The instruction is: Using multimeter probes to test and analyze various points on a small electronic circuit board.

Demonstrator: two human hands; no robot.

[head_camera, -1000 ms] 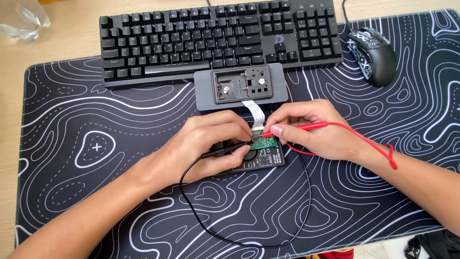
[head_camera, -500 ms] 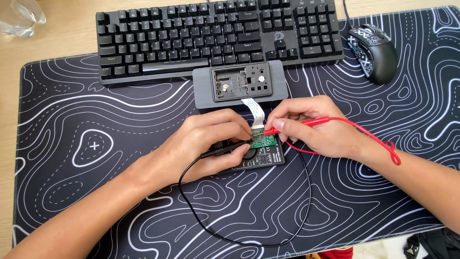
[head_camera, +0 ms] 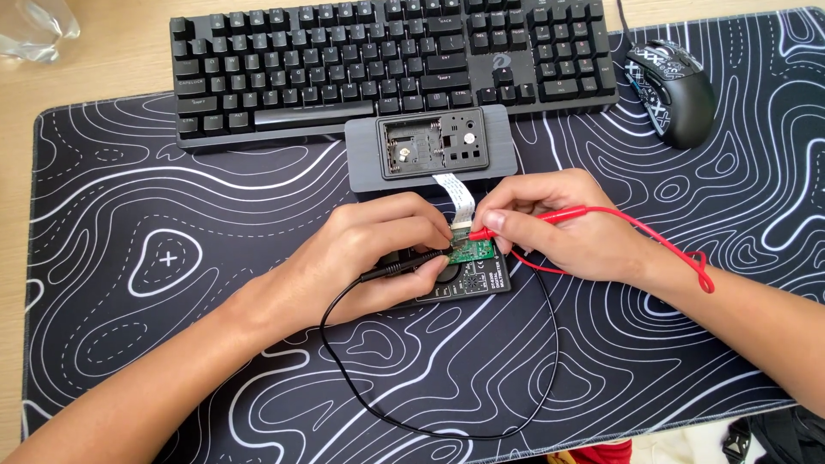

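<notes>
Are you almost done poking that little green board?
Done: the grey case lies opened, its white ribbon cable out. In hand: the left hand holds the black probe, the right hand the red probe, both on the green board. Left: the case isn't closed yet.

Both arms come into sight bare from the forearms down, with no sleeve edge showing anywhere along them. The left hand point(head_camera: 374, 253) wears nothing: no glove, ring, watch or band at the wrist. The right hand point(head_camera: 563, 228) is likewise uncovered, its wrist plain and its fingers without rings. The fingernails on both hands are short and unpainted; those of the right thumb and forefinger show most clearly. No marks, plasters or tape appear on either hand or forearm.
</notes>
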